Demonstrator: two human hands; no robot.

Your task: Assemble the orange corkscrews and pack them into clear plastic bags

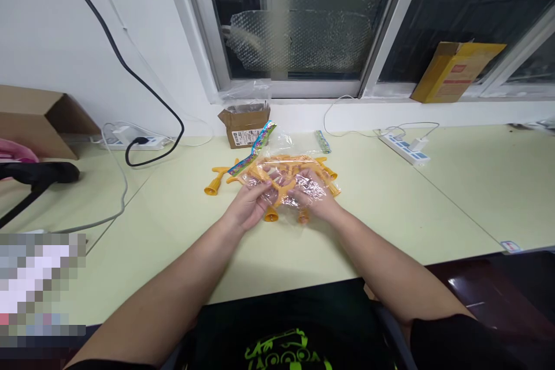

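I have the clear bag (278, 162) on the worktop (377, 185), lying over and around the orange pieces (284, 192), between the left hand (254, 202) and the right hand (315, 193). The left grip pinches the bag between thumb and fingers; the right grip curls at the other side, and glare keeps me from telling whether it is closed on anything. I judge the bag light, limp and slippery — apt to slide — so I'd take it by the coloured band (263, 137), which looks stiffer. The pieces look like light, rigid plastic; their prongs offer a hold but could snag the bag. A loose piece (212, 186) lies just left. The box (246, 129) limits me behind, the worktop's front edge runs on my side, and I have most room rightward — toward the power strip (404, 149).
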